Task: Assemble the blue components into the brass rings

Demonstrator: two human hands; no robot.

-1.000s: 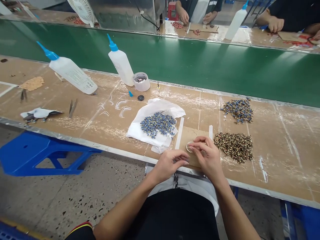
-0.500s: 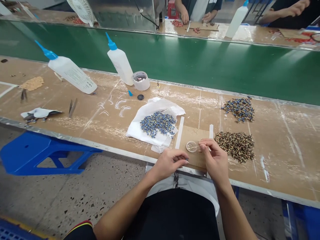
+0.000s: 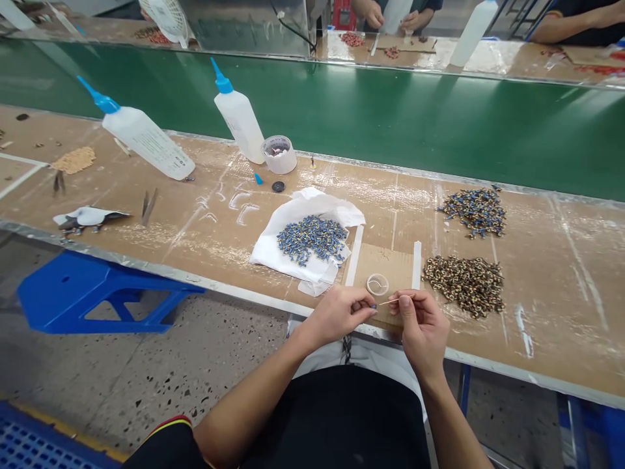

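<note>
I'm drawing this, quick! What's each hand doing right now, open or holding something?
Left hand: closed, pinching a small blue piece.
Right hand: closed, holding a thin stick.

Bright, even light fills the room, streaking the green surface [image 3: 342, 111] with pale reflections and glaring off the tabletop [image 3: 551, 260]. The floor [image 3: 195, 352] beneath lies dimmer. Wide-angle stretching shows toward the edges. What may be a blue piece [image 3: 374, 306] at the left hand [image 3: 339, 311] is too soft to read.
</note>
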